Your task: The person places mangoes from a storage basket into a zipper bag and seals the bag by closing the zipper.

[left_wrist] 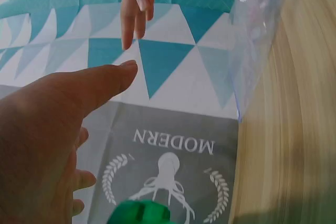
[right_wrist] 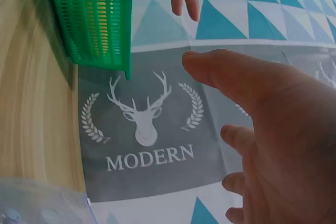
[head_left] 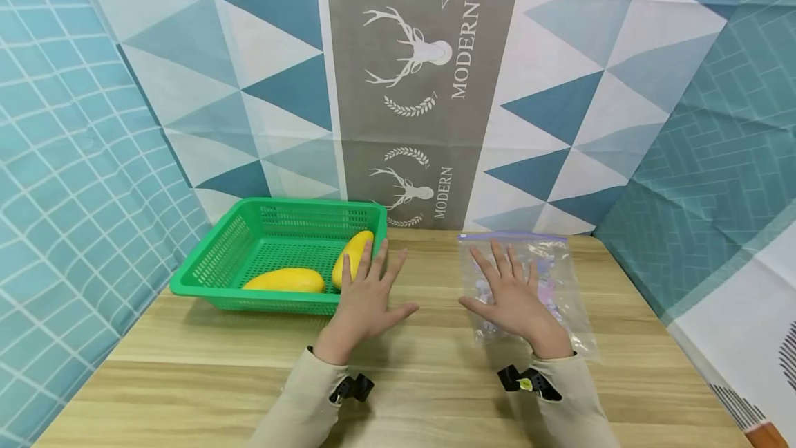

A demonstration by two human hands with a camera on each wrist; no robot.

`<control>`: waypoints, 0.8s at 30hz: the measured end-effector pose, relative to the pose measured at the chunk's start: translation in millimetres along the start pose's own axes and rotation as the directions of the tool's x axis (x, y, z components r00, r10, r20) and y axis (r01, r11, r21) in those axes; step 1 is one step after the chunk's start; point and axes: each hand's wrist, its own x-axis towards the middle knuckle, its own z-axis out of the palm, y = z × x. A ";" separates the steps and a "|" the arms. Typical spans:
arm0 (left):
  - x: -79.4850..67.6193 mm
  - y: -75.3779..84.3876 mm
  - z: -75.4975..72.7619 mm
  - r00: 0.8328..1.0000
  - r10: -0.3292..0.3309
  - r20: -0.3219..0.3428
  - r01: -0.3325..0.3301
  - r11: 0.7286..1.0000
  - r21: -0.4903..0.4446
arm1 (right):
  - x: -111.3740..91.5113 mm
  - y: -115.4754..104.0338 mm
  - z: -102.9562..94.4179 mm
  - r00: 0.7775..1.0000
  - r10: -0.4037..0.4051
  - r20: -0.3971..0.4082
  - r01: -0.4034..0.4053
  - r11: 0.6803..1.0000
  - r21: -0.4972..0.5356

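Note:
My left hand is held out with its fingers spread, overlapping the right front corner of a green plastic basket in the head view. Two yellow mangoes lie inside the basket: one mango along the front wall, the other mango at the right end, partly behind my fingers. My right hand, fingers also spread, is over a clear zip bag with a purple seal. Small purple and pink pieces show through the plastic, partly covered by the hand. Neither hand holds anything.
The wooden table backs onto a hanging cloth printed with triangles and deer heads. Blue tile-patterned sheeting stands along the left, and teal sheeting along the right.

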 end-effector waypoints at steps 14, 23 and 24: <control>14.0 16.7 -1.8 0.997 0.065 -0.050 -0.069 0.995 -0.075 | -1.5 21.4 -11.6 0.997 0.000 -0.071 0.000 1.000 0.001; 23.5 28.7 9.9 0.989 0.120 -0.086 -0.127 0.988 -0.083 | -3.8 44.3 -16.7 0.998 0.004 -0.068 -0.007 0.999 -0.043; 24.7 30.2 11.0 0.988 0.126 -0.085 -0.133 0.988 -0.083 | -4.0 46.7 -17.3 0.998 0.001 -0.071 -0.004 0.999 -0.049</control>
